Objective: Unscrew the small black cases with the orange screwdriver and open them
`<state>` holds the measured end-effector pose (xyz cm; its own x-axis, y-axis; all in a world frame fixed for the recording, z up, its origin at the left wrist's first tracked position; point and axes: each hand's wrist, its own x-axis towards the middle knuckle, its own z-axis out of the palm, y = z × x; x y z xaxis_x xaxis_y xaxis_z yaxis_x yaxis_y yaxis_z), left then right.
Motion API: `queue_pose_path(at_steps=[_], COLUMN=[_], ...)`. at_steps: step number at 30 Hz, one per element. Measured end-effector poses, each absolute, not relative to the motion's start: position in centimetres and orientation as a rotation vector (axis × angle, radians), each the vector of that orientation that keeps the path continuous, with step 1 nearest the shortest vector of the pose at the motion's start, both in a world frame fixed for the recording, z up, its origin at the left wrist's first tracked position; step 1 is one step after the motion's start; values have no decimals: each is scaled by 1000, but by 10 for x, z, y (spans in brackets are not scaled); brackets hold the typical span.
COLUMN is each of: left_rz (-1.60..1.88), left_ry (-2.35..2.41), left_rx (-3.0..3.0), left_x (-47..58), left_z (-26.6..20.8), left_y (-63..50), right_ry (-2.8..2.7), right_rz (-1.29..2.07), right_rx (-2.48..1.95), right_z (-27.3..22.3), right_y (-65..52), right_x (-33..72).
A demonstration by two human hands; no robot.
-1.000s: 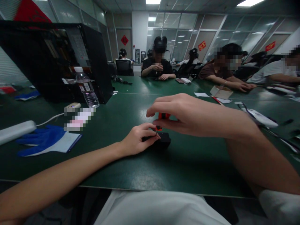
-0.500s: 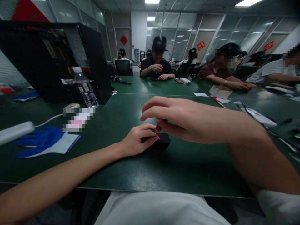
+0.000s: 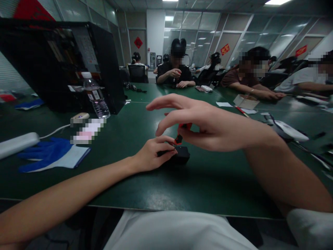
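My right hand is above my left, its thumb and a finger around the handle of a red-and-black screwdriver; the index and other fingers are lifted and spread. The tool tilts down to the left, and its thin shaft runs to my left fingertips. My left hand rests low over the table, thumb and index pinched at that shaft. Directly beneath the fingertips lies a small black block, partly covered by the left hand. The screwdriver's tip is hidden by my fingers.
The green table carries a blue-and-white glove, a water bottle and a large black computer case on the left. A white device with cables lies right. People sit across the table, one with hands raised.
My right hand has opened its upper fingers wider and turned, so more of the red handle shows. My left hand and the black block stay in about the same place.
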<state>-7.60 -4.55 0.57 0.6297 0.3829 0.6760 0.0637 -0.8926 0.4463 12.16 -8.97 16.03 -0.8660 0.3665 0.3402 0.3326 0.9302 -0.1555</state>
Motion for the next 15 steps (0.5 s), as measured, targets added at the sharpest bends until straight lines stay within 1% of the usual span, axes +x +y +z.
queue_pose_path(at_steps=[4,8,10,13,15], left_rz=[1149,1154,1129,998,855], left_ry=[348,324,324,399,533], left_rx=[2502,2478,2481,2523,2569], left_x=[-76,-78,-77,-70,-63], left_z=[5,4,4,3,3], left_y=[-45,-43,-44,-46,-48], right_ry=[-2741,-2722,-2764,-2870,-2904], right_rz=[128,-32,-33,64,97], right_rx=[-529,-836,-953,-1012,-1079], right_z=[159,154,155,157,153], right_y=[-91,-90,-93,-100,-106], right_x=[122,117,117,127,140])
